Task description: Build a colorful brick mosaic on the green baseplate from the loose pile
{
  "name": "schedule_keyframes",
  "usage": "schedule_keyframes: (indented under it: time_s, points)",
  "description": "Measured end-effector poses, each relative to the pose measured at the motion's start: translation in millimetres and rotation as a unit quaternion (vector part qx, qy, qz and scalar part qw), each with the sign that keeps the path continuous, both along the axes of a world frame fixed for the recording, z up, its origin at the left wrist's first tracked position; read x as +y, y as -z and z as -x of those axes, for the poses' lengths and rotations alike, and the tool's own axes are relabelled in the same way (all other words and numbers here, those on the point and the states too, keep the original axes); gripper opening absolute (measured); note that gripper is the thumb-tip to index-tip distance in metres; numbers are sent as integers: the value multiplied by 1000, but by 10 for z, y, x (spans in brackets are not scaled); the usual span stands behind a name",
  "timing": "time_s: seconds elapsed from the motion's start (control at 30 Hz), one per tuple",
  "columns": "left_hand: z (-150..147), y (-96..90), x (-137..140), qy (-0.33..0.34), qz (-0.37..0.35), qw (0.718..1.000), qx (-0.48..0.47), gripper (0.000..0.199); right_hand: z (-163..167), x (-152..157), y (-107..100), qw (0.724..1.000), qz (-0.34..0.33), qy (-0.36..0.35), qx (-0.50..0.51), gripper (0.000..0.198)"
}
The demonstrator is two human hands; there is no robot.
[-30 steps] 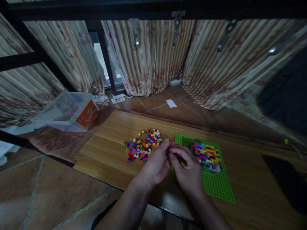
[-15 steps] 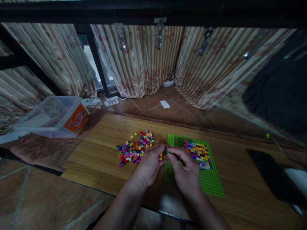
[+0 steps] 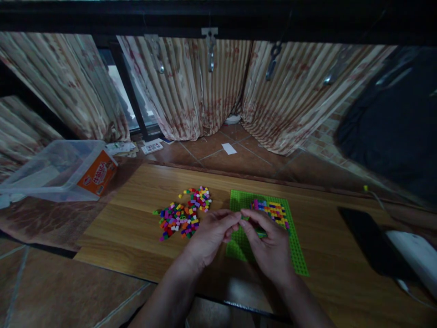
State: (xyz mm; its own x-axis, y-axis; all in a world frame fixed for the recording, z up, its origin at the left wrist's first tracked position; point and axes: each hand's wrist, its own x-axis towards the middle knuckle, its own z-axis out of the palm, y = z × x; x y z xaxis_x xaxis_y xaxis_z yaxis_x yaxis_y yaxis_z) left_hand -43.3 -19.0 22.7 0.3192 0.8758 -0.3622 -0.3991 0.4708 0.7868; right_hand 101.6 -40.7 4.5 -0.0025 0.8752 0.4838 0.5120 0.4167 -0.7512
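Observation:
My left hand [image 3: 210, 237] and my right hand [image 3: 273, 243] meet fingertip to fingertip above the left part of a green studded baseplate [image 3: 298, 257]. Both are closed in a pinch. Small toy bricks are at the fingers, though now mostly hidden by them. Behind my right hand, a block of multicoloured bricks [image 3: 273, 210] covers part of the baseplate; my hand hides its near side. Left of my left hand lies a loose pile of small bricks [image 3: 175, 216] in many colours.
A wooden table [image 3: 116, 228] carries all this. At right lie a black flat object [image 3: 370, 241] and a white device [image 3: 414, 253] with a cable. A clear plastic bin [image 3: 54, 191] with an orange label stands at left. Striped curtains [image 3: 184, 91] hang behind.
The view has shifted slightly, so the table and bin sit further left. The yellow and green bricks seen at my fingers are now covered; my fingertips have closed in on each other.

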Motion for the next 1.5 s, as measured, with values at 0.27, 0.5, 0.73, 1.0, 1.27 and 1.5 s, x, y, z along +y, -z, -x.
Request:
schedule_keyframes:
  time_s: [0.27,0.5,0.73,1.0,1.27,1.5]
  points:
    - [-139,-23,-40,16,-24,998,59,31,-388,-4,-70,999,-12,4,-31,10]
    - [-207,100,-59,73,-169,959,214,30,-803,-27,52,996,78,27,17,10]
    - [-313,104,-137,117,-242,909,318,33,-751,-56,125,995,79,2,-56,10]
    - [-366,155,-162,121,-255,891,356,35,-754,-47,141,995,60,43,-66,7]
    - [-383,129,-176,108,-261,886,369,36,-735,-36,113,994,65,58,-59,9]
    - [-388,163,-190,106,-267,880,378,35,-675,-16,124,994,56,82,-55,8]
